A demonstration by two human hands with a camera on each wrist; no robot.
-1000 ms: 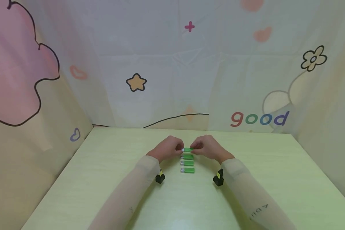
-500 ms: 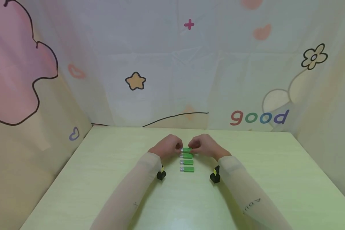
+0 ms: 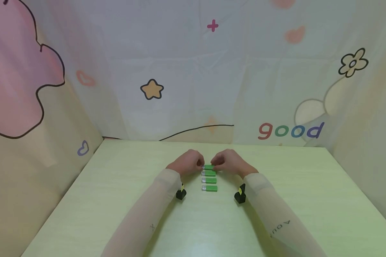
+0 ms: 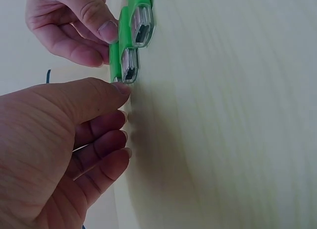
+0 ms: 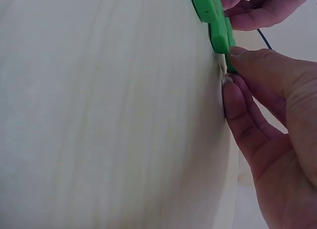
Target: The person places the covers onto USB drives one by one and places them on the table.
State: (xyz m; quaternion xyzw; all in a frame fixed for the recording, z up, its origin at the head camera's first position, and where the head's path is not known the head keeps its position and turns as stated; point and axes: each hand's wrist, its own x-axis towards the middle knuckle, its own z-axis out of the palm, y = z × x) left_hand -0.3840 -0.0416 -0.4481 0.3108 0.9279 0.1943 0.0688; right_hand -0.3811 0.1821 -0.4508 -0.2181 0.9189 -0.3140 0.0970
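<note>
Several green USB flash drives with clear caps lie in a column, capped ends to the left. My left hand (image 3: 187, 163) pinches the capped end of the farthest drive (image 3: 208, 167); in the left wrist view, the thumb and fingertips close on that end. From the other side, my right hand (image 3: 230, 162) pinches the green end, with the thumb on top in the right wrist view. Close in front lies the second drive (image 3: 209, 173). Another drive (image 3: 209, 181) and the nearest drive (image 3: 209, 188) follow, spaced wider apart. Fingers partly hide the farthest drive.
The drives lie on a pale wood-grain table (image 3: 122, 214). Behind it hangs a printed cloth backdrop (image 3: 186, 107), with more cloth on both sides. Black wrist cameras (image 3: 181, 193) hang beneath the sleeves.
The farthest drive has shifted slightly left and nearer the second drive, both hands moving with it. The right fingertips have slid left along it. Over the last half second the hands barely move.
</note>
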